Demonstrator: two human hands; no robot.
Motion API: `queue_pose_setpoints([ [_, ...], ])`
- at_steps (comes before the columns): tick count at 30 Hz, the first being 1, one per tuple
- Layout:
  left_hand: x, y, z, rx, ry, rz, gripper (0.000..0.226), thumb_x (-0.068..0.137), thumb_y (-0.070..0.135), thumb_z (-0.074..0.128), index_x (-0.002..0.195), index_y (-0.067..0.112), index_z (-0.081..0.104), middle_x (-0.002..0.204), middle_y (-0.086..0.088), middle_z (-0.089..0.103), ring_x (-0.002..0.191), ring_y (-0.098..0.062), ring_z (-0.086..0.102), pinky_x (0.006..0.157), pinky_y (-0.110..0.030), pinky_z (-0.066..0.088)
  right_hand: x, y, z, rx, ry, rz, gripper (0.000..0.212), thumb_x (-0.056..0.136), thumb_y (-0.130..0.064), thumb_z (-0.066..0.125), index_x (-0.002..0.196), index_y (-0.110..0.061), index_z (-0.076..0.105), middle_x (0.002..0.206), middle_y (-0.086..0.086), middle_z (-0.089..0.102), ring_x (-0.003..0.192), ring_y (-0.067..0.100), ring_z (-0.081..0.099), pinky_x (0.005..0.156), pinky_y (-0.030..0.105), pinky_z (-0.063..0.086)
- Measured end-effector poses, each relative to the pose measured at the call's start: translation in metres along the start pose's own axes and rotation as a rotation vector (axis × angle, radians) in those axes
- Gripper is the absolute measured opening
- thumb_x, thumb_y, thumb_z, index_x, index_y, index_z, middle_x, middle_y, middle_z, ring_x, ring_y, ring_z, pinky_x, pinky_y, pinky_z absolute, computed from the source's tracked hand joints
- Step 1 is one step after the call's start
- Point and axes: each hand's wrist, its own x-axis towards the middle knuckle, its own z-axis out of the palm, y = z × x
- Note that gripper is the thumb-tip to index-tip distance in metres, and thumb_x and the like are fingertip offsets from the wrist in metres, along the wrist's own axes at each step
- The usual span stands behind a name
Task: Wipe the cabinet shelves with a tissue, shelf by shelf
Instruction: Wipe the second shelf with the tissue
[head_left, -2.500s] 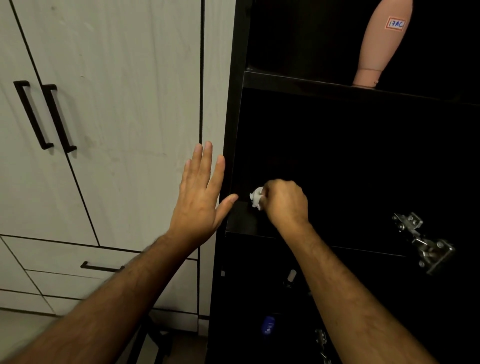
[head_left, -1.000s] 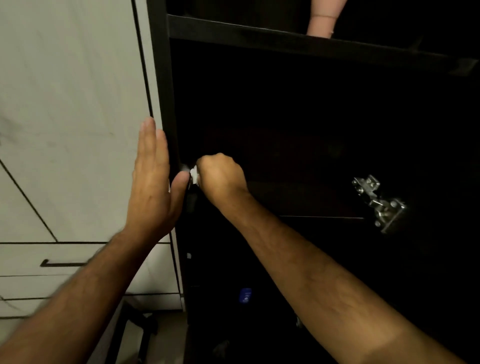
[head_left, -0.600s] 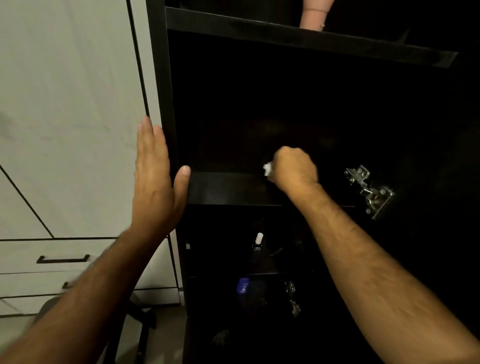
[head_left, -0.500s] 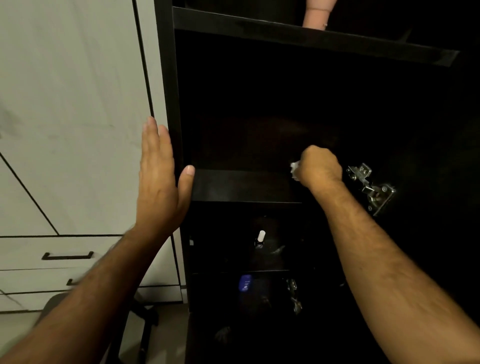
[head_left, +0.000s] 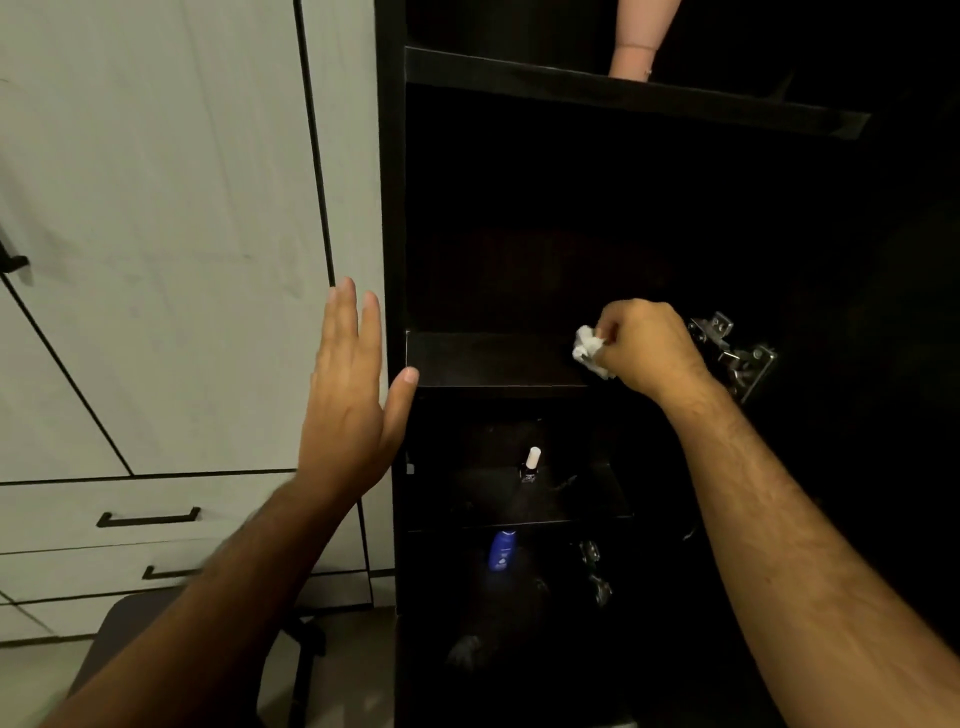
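Observation:
A dark open cabinet fills the right half of the view. My right hand (head_left: 647, 349) grips a crumpled white tissue (head_left: 589, 352) and holds it against the right end of the middle shelf (head_left: 488, 359). My left hand (head_left: 349, 384) is flat with straight fingers against the cabinet's left side panel (head_left: 390, 218), thumb tip at the shelf's front left corner. Another shelf (head_left: 597, 91) runs above; its inside is too dark to make out.
A metal door hinge (head_left: 735, 353) sits just right of my right hand. A lower shelf holds a small white-capped bottle (head_left: 531, 464); below it stands a blue bottle (head_left: 502, 552). A pinkish object (head_left: 636, 39) stands on the upper shelf. White cupboard doors and drawers (head_left: 156, 260) lie left.
My right hand has swept the tissue along the middle shelf from its left end to its right end by the hinge. My left hand has stayed flat on the side panel.

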Motion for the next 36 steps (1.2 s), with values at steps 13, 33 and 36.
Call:
queue_pose_setpoints([
  [13,-0.046,-0.015,-0.023,-0.116,-0.144,0.055,0.072,0.098,0.043,0.04,0.154,0.018,0.002,0.162,-0.008,0.002,0.15,-0.021,-0.001,0.118,-0.035,0.009,-0.085,-0.121,0.098,0.055,0.166,-0.289,0.023,0.09,-0.017,0.064,0.113,-0.012,0.067,0.115,0.006,0.057,0.104,0.02,0.058,0.08,0.031,0.055],
  [33,-0.059,0.037,0.005,-0.057,-0.247,-0.05,0.074,0.095,0.028,0.055,0.154,0.012,0.013,0.162,-0.008,0.006,0.15,-0.021,-0.001,0.117,-0.038,0.012,-0.052,0.045,0.011,-0.244,0.06,0.023,0.012,0.09,-0.009,0.059,0.094,-0.003,0.069,0.103,0.014,0.061,0.093,0.037,0.063,0.07,0.036,0.047],
  [36,-0.057,0.054,0.016,-0.049,-0.251,-0.061,0.074,0.095,0.029,0.056,0.154,0.013,0.013,0.163,-0.007,0.005,0.15,-0.019,-0.003,0.117,-0.036,0.009,-0.048,0.064,-0.005,-0.303,0.034,0.092,0.014,0.091,-0.006,0.056,0.098,0.0,0.067,0.107,0.02,0.062,0.098,0.04,0.063,0.078,0.042,0.051],
])
